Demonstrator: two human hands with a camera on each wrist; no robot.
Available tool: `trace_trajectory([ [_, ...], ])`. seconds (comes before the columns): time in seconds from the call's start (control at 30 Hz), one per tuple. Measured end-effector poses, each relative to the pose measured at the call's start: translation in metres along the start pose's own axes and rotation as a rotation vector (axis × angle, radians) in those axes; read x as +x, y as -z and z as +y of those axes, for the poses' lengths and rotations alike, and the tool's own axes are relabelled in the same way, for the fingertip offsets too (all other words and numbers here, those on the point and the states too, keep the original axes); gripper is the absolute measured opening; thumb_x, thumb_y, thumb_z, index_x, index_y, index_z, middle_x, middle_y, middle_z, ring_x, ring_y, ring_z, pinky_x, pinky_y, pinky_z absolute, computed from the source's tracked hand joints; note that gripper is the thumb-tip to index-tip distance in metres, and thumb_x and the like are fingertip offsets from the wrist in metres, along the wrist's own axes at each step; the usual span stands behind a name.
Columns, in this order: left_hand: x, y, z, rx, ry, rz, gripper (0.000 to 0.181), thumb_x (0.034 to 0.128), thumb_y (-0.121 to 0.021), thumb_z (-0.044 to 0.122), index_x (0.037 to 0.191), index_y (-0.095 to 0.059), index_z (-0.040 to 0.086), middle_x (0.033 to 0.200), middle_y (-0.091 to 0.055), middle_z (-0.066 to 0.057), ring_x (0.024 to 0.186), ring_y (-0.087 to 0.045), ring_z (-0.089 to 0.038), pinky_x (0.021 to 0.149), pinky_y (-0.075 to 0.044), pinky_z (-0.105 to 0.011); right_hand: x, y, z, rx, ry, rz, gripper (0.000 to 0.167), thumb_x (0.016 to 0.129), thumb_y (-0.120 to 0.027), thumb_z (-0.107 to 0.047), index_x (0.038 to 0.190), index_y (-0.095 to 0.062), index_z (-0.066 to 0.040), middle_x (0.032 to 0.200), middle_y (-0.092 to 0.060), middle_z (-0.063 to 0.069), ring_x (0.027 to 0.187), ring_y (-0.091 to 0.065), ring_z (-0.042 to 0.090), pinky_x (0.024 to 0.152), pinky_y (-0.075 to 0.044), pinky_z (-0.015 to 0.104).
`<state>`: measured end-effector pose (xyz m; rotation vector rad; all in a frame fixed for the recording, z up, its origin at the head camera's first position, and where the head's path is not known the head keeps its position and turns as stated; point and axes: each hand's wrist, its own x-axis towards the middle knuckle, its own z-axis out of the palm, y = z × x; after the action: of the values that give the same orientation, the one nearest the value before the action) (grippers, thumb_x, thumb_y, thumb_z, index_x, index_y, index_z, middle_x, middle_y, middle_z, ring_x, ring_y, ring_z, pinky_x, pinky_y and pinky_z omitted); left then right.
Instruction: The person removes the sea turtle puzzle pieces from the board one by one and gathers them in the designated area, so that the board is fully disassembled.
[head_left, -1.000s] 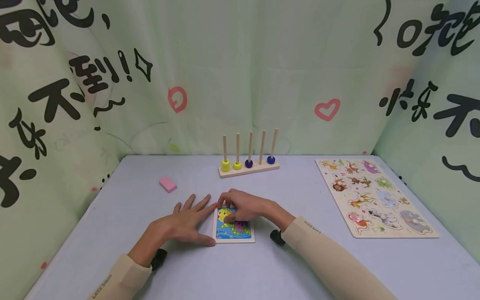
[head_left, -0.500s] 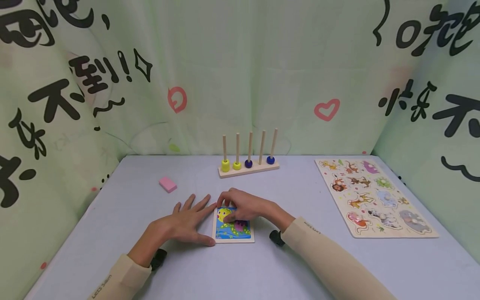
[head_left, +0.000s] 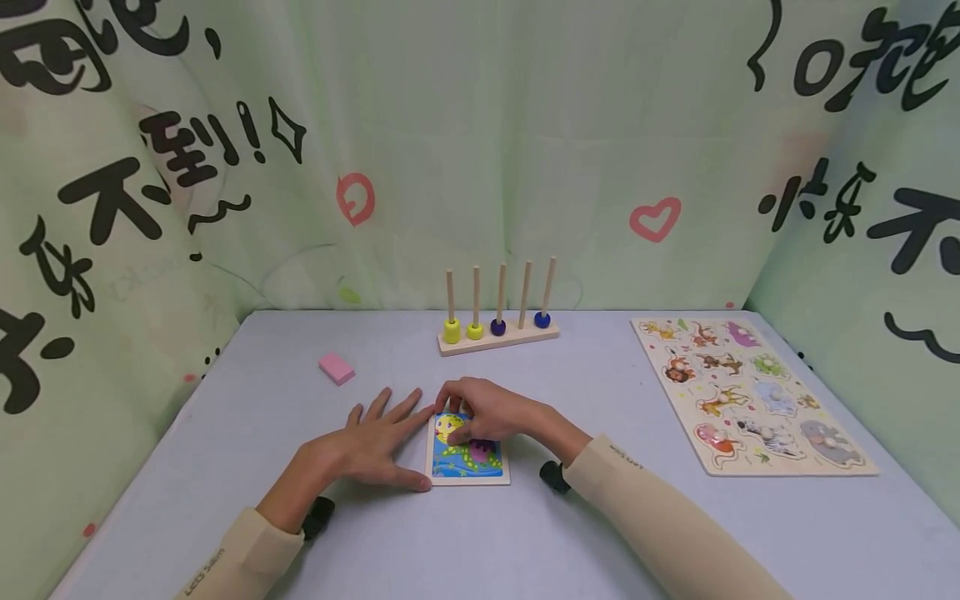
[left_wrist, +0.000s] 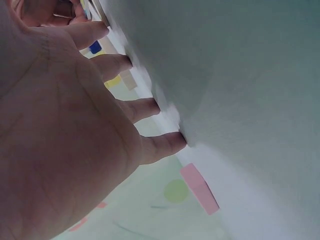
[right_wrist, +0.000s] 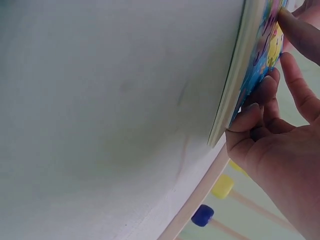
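A small framed picture puzzle lies flat on the table, showing a yellow spotted animal on blue. My left hand rests on the table beside it with fingers spread; thumb and index tips are at its left edge. In the left wrist view the left palm shows, fingertips down on the tabletop. My right hand bends over the puzzle's far side, thumb on the picture and the other fingers curled at the far edge. From the right wrist, the right hand partly covers the puzzle.
A pink block lies beyond the left hand. Behind the puzzle stands a wooden peg rack with yellow and dark blue beads. A large animal puzzle board lies at the right. Printed curtains enclose the table.
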<state>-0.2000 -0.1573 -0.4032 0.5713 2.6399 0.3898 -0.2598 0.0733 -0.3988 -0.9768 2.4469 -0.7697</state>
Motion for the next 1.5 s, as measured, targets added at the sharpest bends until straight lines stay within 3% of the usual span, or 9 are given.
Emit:
trace_trajectory([
  [0.2,0.0001,0.0012,-0.0001,0.008,0.006,-0.007,0.106,0.0853,-0.074,0.069,0.170,-0.025,0.027,0.182,-0.009,-0.007,0.165,-0.002,-0.050,0.123,-0.009,-0.083,-0.0015,0.0009,0.0009,0.010,-0.003,0.009,0.035,0.094,-0.081,-0.013,0.127,-0.069,-0.012,0.114,-0.069,0.005,0.094,-0.056,0.015,0.086,-0.050,0.029],
  [0.37,0.0008,0.0001,-0.0011,0.007,0.003,-0.003,0.106,0.0852,-0.073,0.069,0.170,-0.025,0.027,0.182,-0.009,-0.007,0.165,-0.002,-0.050,0.123,-0.009,-0.083,-0.0025,0.0012,0.0027,0.012,-0.010,0.007,0.030,0.098,-0.072,-0.007,0.128,-0.070,-0.013,0.115,-0.069,0.005,0.094,-0.057,0.016,0.087,-0.051,0.030],
  [0.53,0.0008,-0.0006,-0.0009,-0.002,0.000,-0.002,0.106,0.0851,-0.073,0.068,0.170,-0.024,0.028,0.182,-0.009,-0.007,0.165,-0.001,-0.051,0.123,-0.009,-0.083,-0.0031,0.0011,0.0047,0.020,-0.028,0.007,0.036,0.099,-0.065,0.000,0.132,-0.069,-0.015,0.118,-0.068,0.007,0.095,-0.057,0.017,0.088,-0.052,0.032],
  [1.1,-0.0003,0.0002,-0.0005,-0.011,0.002,-0.002,0.107,0.0854,-0.074,0.067,0.170,-0.023,0.028,0.182,-0.009,-0.007,0.166,0.000,-0.050,0.124,-0.008,-0.082,-0.0055,0.0012,0.0034,-0.016,-0.024,0.030,0.035,0.099,-0.073,-0.010,0.133,-0.073,-0.015,0.115,-0.069,0.006,0.093,-0.058,0.013,0.085,-0.052,0.026],
  [1.5,-0.0006,-0.0003,0.0006,-0.006,0.013,-0.003,0.107,0.0843,-0.074,0.068,0.170,-0.025,0.028,0.182,-0.010,-0.006,0.166,0.000,-0.050,0.124,-0.008,-0.082,-0.0069,0.0021,0.0046,0.032,-0.024,0.062,0.031,0.101,-0.070,-0.009,0.131,-0.074,-0.015,0.112,-0.072,0.004,0.092,-0.061,0.012,0.088,-0.055,0.025],
])
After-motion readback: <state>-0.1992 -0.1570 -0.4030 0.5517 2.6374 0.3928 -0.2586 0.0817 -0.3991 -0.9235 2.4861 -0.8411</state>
